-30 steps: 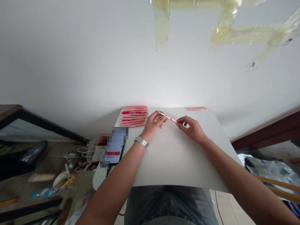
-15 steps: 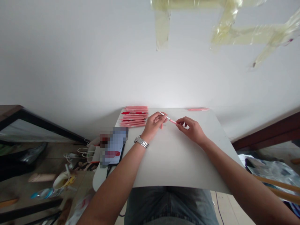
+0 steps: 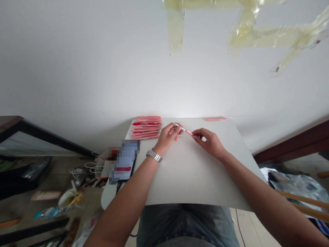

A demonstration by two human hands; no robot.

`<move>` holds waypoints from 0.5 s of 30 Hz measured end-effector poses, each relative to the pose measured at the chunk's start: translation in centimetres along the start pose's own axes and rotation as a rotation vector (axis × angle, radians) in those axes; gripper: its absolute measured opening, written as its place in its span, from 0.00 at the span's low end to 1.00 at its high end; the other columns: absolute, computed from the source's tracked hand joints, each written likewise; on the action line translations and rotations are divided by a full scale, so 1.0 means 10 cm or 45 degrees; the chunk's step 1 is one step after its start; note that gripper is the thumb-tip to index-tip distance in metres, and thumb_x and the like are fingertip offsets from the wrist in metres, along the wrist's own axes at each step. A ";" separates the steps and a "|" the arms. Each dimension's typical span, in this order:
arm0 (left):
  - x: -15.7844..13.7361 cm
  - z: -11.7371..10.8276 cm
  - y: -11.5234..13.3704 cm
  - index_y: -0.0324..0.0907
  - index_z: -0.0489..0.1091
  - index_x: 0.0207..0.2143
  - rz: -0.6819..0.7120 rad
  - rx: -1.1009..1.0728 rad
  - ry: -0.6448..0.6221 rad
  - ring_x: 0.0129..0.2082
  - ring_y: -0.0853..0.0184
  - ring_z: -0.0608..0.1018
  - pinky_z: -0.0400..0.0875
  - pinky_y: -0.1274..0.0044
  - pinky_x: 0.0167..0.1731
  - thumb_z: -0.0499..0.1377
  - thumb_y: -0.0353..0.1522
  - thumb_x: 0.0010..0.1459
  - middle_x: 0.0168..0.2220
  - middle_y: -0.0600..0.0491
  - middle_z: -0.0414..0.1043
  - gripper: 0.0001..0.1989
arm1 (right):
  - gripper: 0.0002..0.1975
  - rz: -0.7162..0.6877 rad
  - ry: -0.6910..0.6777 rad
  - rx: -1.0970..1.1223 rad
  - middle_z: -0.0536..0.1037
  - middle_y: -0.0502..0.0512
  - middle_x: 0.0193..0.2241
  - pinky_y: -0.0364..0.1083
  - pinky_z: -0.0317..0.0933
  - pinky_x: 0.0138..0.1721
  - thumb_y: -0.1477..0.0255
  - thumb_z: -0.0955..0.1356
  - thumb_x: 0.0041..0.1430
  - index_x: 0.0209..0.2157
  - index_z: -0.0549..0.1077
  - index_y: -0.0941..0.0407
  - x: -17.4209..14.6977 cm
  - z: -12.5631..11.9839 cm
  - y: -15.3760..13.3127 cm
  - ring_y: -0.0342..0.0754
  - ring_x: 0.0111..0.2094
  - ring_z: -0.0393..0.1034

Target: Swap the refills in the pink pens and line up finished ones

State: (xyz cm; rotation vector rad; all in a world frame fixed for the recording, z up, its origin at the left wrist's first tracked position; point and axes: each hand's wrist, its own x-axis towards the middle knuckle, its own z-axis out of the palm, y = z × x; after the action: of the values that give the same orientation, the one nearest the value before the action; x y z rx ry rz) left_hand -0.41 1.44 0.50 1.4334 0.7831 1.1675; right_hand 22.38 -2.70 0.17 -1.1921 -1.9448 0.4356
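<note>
Over the middle of the table, my left hand (image 3: 168, 135), with a metal watch (image 3: 154, 155) on its wrist, is closed on a slim pen refill (image 3: 175, 124), white along most of its length. The refill slants down to the right into a short pink part (image 3: 189, 132). My right hand (image 3: 209, 142) pinches the pink end between thumb and fingers. A small pink piece (image 3: 176, 138) shows below the left fingers; whether it is held or lies on the table, I cannot tell. Left of that hand lies a stack of pink pens (image 3: 146, 132), a red one (image 3: 146, 124) among them.
A few pink pens (image 3: 217, 119) lie by the wall at the table's (image 3: 190, 178) back right. On its left edge rests a phone (image 3: 125, 163) with a cable. A cup (image 3: 68, 199) and a bottle (image 3: 46, 212) stand lower left. A plastic bag (image 3: 300, 187) is at right.
</note>
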 end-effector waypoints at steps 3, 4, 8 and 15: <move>0.01 0.00 0.02 0.40 0.73 0.41 0.018 0.043 0.001 0.38 0.63 0.81 0.68 0.81 0.23 0.62 0.47 0.64 0.36 0.46 0.79 0.18 | 0.12 -0.020 -0.025 0.004 0.79 0.55 0.34 0.49 0.69 0.36 0.60 0.65 0.70 0.45 0.77 0.51 -0.01 0.00 -0.02 0.49 0.32 0.72; 0.01 0.00 0.02 0.40 0.73 0.41 0.024 0.058 0.000 0.37 0.63 0.81 0.67 0.80 0.22 0.62 0.47 0.64 0.36 0.46 0.79 0.18 | 0.13 -0.028 -0.032 0.002 0.78 0.55 0.34 0.49 0.69 0.36 0.61 0.65 0.71 0.46 0.77 0.51 -0.01 0.00 -0.03 0.48 0.32 0.72; -0.01 0.01 0.03 0.39 0.73 0.40 0.012 0.103 -0.014 0.36 0.65 0.81 0.68 0.80 0.24 0.62 0.47 0.64 0.36 0.46 0.79 0.19 | 0.14 -0.044 -0.046 0.000 0.77 0.55 0.34 0.48 0.68 0.36 0.61 0.64 0.71 0.50 0.77 0.51 0.00 0.02 -0.03 0.47 0.31 0.71; -0.07 0.12 0.08 0.38 0.78 0.43 -0.015 0.104 -0.101 0.42 0.63 0.81 0.74 0.76 0.39 0.64 0.45 0.62 0.41 0.45 0.81 0.19 | 0.10 -0.045 -0.014 0.091 0.79 0.53 0.35 0.46 0.68 0.35 0.62 0.67 0.70 0.46 0.75 0.51 -0.01 0.05 -0.04 0.47 0.33 0.73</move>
State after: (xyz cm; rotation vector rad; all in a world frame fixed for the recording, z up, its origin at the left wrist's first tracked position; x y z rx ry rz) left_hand 0.40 0.25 1.23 1.5311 0.7903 1.0742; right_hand 21.75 -2.91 0.04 -1.1100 -1.9406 0.4899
